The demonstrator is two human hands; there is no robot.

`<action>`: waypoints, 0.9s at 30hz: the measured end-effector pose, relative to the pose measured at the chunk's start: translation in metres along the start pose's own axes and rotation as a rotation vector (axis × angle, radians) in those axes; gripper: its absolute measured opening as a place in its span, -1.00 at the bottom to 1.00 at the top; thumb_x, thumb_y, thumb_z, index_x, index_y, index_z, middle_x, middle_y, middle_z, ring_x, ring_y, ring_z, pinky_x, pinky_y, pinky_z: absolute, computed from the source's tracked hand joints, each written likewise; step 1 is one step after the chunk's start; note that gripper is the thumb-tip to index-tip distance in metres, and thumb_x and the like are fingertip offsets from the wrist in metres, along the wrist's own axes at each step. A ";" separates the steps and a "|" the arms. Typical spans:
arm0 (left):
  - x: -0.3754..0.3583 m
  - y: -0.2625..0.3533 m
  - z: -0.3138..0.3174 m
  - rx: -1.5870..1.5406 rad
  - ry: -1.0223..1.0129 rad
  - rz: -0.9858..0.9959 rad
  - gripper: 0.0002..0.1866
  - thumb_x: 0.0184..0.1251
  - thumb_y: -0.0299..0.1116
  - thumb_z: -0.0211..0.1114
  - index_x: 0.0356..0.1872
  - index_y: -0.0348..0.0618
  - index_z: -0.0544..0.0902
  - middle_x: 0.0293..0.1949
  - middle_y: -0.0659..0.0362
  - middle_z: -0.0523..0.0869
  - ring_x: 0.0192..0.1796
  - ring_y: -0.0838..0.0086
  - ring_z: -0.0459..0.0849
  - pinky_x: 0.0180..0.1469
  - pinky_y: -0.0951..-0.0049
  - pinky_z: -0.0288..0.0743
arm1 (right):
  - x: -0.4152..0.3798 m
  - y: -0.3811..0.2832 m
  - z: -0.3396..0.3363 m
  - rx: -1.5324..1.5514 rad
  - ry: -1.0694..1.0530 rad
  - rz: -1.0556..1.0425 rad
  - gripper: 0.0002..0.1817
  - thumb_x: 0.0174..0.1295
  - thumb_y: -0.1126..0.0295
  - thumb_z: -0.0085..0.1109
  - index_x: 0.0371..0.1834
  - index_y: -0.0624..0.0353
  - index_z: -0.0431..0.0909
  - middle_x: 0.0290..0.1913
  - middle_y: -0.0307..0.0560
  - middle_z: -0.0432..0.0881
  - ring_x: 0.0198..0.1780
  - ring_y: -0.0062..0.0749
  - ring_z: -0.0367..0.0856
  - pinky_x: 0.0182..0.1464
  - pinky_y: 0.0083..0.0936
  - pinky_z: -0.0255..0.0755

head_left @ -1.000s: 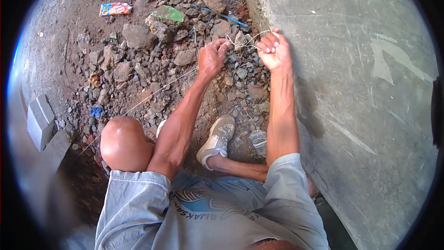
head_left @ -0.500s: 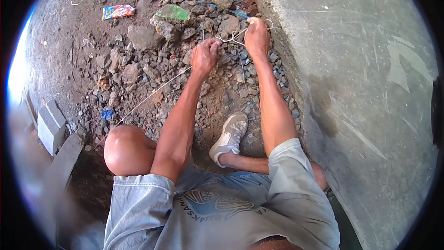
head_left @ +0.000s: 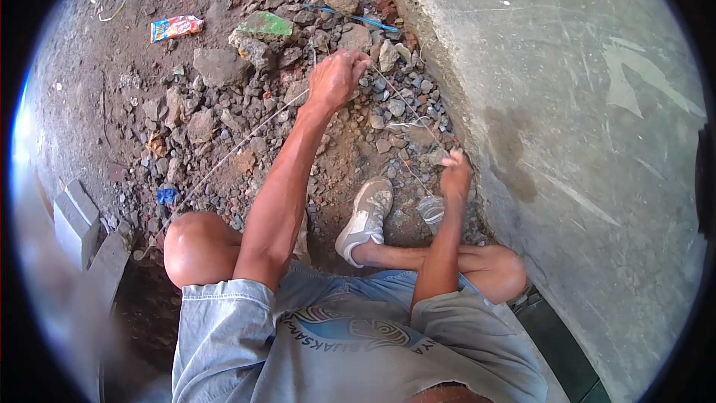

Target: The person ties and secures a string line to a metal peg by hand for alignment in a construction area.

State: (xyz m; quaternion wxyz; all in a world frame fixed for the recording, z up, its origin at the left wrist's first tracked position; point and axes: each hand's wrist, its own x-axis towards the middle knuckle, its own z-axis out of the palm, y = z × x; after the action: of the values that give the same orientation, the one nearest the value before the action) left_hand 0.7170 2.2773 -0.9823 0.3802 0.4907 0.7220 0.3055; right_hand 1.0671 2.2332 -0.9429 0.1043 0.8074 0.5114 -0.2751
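Observation:
A thin pale string [head_left: 246, 140] runs from beside my left knee up to my left hand [head_left: 335, 80], whose fingers are closed on it over the rubble. From there the string goes on taut, down to the right, to my right hand [head_left: 456, 174]. My right hand pinches it near the concrete edge, above my bent right leg. A loose loop of string hangs near the middle of this stretch. Just below and left of my right hand, a clear plastic cup [head_left: 431, 211] lies on the stones, partly hidden by my forearm.
Broken stones [head_left: 221, 67] and gravel cover the dirt. A green shard [head_left: 266, 24], a blue strip [head_left: 350, 17] and a colourful wrapper [head_left: 176, 28] lie farther up. A concrete slab [head_left: 567, 104] borders the right side. Grey blocks [head_left: 76, 224] stand at left.
My right hand has moved down and toward me, drawing a length of string out straight from my left hand. The left hand stays near its place. The plastic cup now shows.

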 end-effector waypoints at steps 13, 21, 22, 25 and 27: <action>-0.004 0.054 -0.020 -0.213 -0.200 0.239 -0.68 0.45 -0.10 0.21 -0.07 -0.11 0.75 -0.13 0.03 0.73 -0.06 0.15 0.71 0.01 0.19 0.54 | -0.050 -0.162 -0.015 0.685 -0.390 -0.486 -0.42 0.31 0.29 0.24 0.38 0.19 0.34 0.05 -0.01 0.62 0.01 -0.26 0.61 0.11 -0.19 0.50; 0.001 0.049 -0.010 0.029 -0.183 0.229 -0.71 0.44 -0.14 0.21 -0.06 -0.11 0.73 -0.12 0.04 0.73 -0.05 0.07 0.69 -0.02 0.13 0.54 | -0.054 -0.022 0.007 0.122 -0.058 -0.215 -0.57 0.28 0.16 0.28 0.13 0.15 0.58 -0.20 -0.16 0.60 -0.19 -0.35 0.60 -0.07 -0.24 0.47; 0.000 0.050 -0.007 0.005 -0.190 0.234 -0.71 0.44 -0.15 0.21 -0.07 -0.11 0.73 -0.11 0.04 0.73 -0.05 0.07 0.69 -0.02 0.13 0.53 | -0.054 -0.034 0.002 -0.071 0.017 -0.307 -0.54 0.26 0.17 0.31 0.18 0.13 0.56 -0.06 -0.09 0.61 -0.06 -0.29 0.61 0.03 -0.19 0.45; -0.008 0.056 -0.009 -0.037 -0.218 0.237 -0.71 0.44 -0.16 0.21 -0.07 -0.13 0.72 -0.10 0.04 0.72 -0.02 0.10 0.70 -0.01 0.14 0.53 | -0.057 -0.086 -0.002 -0.282 0.327 -0.577 -0.32 0.16 0.21 0.39 0.36 0.09 0.40 0.37 0.12 0.43 0.37 -0.02 0.41 0.37 -0.07 0.23; -0.006 0.055 -0.008 -0.049 -0.243 0.252 -0.71 0.44 -0.17 0.21 -0.07 -0.13 0.72 -0.10 0.03 0.72 -0.03 0.11 0.70 -0.01 0.14 0.53 | -0.059 -0.135 -0.005 0.115 0.223 -0.654 -0.24 0.17 0.21 0.39 0.43 0.13 0.30 0.39 0.20 0.39 0.40 0.04 0.37 0.44 -0.07 0.17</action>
State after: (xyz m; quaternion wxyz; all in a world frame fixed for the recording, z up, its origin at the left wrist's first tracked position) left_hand 0.7381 2.2892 -0.9314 0.4352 0.6012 0.5960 0.3067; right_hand 0.9299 2.2513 -0.8911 -0.0915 0.6304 0.7351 -0.2322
